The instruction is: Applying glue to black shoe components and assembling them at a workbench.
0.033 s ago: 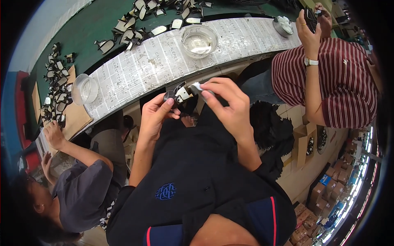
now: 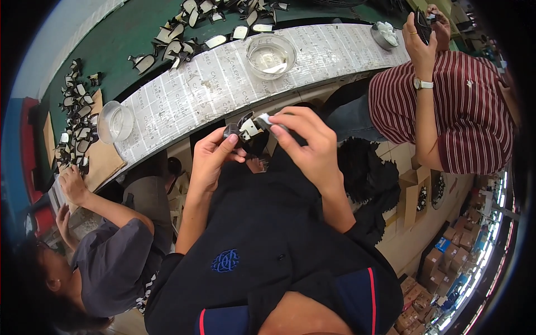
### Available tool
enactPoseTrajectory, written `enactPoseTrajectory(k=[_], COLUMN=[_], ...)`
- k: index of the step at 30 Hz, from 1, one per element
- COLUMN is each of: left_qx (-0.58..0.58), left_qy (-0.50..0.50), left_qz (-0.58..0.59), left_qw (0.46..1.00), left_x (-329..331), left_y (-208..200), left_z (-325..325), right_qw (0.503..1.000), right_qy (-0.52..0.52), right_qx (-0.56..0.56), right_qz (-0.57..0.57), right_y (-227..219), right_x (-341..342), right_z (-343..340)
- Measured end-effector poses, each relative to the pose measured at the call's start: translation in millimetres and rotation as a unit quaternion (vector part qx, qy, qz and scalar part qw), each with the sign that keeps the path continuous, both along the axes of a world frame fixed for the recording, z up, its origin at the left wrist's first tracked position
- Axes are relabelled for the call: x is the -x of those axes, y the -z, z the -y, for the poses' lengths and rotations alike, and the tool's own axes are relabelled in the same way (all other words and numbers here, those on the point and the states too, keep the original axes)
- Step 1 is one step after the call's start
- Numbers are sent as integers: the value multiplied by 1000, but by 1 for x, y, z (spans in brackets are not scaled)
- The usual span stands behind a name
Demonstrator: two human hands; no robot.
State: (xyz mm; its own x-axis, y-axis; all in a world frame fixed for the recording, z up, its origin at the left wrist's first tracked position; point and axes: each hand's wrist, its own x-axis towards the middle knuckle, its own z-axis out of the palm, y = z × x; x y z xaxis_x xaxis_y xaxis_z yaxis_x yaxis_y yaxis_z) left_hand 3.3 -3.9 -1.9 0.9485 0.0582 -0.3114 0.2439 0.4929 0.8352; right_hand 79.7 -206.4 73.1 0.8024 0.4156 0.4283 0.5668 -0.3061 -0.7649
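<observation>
In front of my body, my left hand point(image 2: 211, 153) is closed round one end of a small black-and-white piece point(image 2: 251, 129) that looks like a shoe part. Its white face, with small dark holes, is turned up. My right hand point(image 2: 309, 142) pinches a small white wad point(image 2: 266, 119) between thumb and fingers, right beside the far end of that piece. A dark grey patch lies under the wad; I cannot tell whether it belongs to the piece. Both hands are in the air, near the bench edge.
A paper-covered bench point(image 2: 184, 103) holds a clear bowl of liquid point(image 2: 272, 57), a clear tub point(image 2: 115, 121) and a bowl of white wads point(image 2: 384, 36). Similar black-and-white pieces point(image 2: 173, 42) lie on the green surface point(image 2: 120, 42). Co-workers sit left point(image 2: 114, 268) and right point(image 2: 446, 111).
My right hand has shifted slightly left with the white wad, nearer the piece. My left hand stays almost where it was.
</observation>
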Motion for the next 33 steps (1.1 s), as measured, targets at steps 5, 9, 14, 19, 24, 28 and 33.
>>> enactPoseTrajectory(k=[5,9,14,19,24,28,33], left_qx=[4,-2,-10,-27,59,70,85], left_qy=[10,19,24,22,4,-11,-7], left_qz=[-5,2,0,10,-19,-22,-32], left_qw=[1000,1000,1000,999,998,997,996], left_x=[-2,-3,-4,-5,-6,-6,-6], left_y=[-6,-6,-5,0,0,5,6], left_z=[5,6,5,4,2,1,2], right_qw=[991,994,990,996,979,970,974], right_qy=[-47,-49,-37,48,52,22,-1], right_qx=[57,56,82,55,-75,-97,-94], right_qz=[108,75,110,58,-185,-223,-205], right_y=[3,7,9,13,9,5,11], right_x=[-1,2,-2,-5,-3,2,10], right_z=[-5,-8,-8,-4,8,11,4])
